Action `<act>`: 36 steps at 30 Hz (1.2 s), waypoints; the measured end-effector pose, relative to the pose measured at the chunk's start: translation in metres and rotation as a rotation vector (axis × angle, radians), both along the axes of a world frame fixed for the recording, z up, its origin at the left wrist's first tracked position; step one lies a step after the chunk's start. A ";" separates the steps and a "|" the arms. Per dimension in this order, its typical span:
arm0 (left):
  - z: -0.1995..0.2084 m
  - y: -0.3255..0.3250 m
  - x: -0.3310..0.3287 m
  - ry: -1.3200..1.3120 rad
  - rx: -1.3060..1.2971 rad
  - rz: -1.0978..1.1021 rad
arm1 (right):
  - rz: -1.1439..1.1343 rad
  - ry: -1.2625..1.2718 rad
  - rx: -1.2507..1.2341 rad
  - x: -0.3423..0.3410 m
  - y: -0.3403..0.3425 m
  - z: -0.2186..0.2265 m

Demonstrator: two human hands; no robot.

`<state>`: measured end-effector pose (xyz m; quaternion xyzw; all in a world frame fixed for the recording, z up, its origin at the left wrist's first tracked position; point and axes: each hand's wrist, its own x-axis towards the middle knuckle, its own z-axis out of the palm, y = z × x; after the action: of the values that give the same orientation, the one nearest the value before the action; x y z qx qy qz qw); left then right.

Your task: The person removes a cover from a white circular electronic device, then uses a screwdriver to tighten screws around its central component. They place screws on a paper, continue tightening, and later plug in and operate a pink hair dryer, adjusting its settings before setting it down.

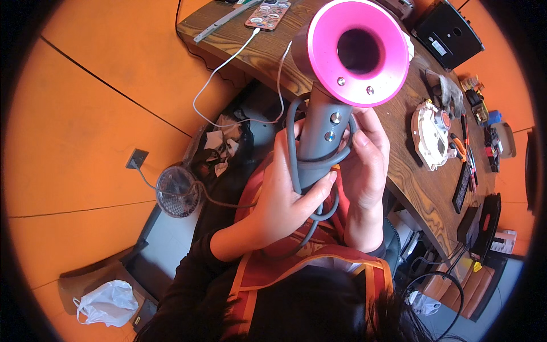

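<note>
A hair dryer [319, 134] with a grey handle and a bright pink ring-shaped front is held up before my chest, its head above my hands. My left hand [279, 196] is closed around the lower handle, thumb lying across the front. A grey power cord [293, 162] loops around the handle and hangs below it in further turns. On the other side, my right hand [367, 159] has its fingers curled around the handle and a loop of the cord, thumb near the buttons. The fingertips behind the handle are hidden.
A wooden table [421, 194] stands ahead and to the right. On it lie a white device part [431, 135], orange-handled pliers [458, 147], grey gloves [445, 94] and a phone [268, 14] on a white cable. A small fan [178, 191] and a white bag [108, 303] are at left.
</note>
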<state>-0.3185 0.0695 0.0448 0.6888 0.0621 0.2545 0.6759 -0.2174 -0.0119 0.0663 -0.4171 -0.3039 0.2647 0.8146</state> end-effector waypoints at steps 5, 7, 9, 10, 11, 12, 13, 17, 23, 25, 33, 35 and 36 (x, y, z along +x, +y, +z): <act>-0.001 0.000 -0.001 0.028 -0.007 -0.008 | -0.008 0.000 -0.013 -0.001 0.004 0.000; -0.002 -0.001 0.000 0.022 0.001 -0.010 | -0.042 -0.006 -0.031 0.000 0.005 -0.001; -0.003 -0.002 0.000 0.007 0.032 -0.013 | -0.030 0.023 -0.031 0.000 0.006 -0.001; -0.004 -0.001 0.000 0.005 0.030 -0.009 | -0.024 0.039 -0.032 -0.001 0.006 -0.001; -0.005 -0.001 0.000 0.002 0.027 -0.006 | -0.036 0.055 -0.020 -0.002 0.006 -0.001; -0.007 0.000 0.000 -0.003 0.028 -0.012 | -0.047 0.072 -0.008 -0.003 0.007 -0.001; -0.008 0.000 0.001 0.003 0.085 0.023 | -0.059 0.087 0.005 -0.005 0.007 -0.002; -0.010 -0.004 0.006 0.030 0.393 0.219 | -0.139 0.059 -0.015 -0.007 0.014 -0.012; 0.029 -0.003 -0.015 0.282 0.674 0.099 | 0.144 0.384 0.162 0.007 0.009 -0.031; 0.051 0.030 -0.023 0.105 0.750 0.083 | 0.213 0.534 0.352 0.011 0.005 -0.036; 0.073 0.056 0.066 -0.398 -0.093 0.100 | 0.496 0.565 0.248 -0.006 0.006 -0.047; 0.077 0.054 0.064 -0.428 -0.188 0.005 | 0.508 0.616 0.256 -0.008 0.005 -0.047; 0.080 0.057 0.061 -0.449 -0.247 -0.063 | 0.500 0.629 0.243 -0.008 0.004 -0.047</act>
<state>-0.2572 0.1266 0.1245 0.5289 -0.0805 0.3707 0.7592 -0.2250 -0.0078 0.0197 -0.1300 -0.1614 0.5310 0.8216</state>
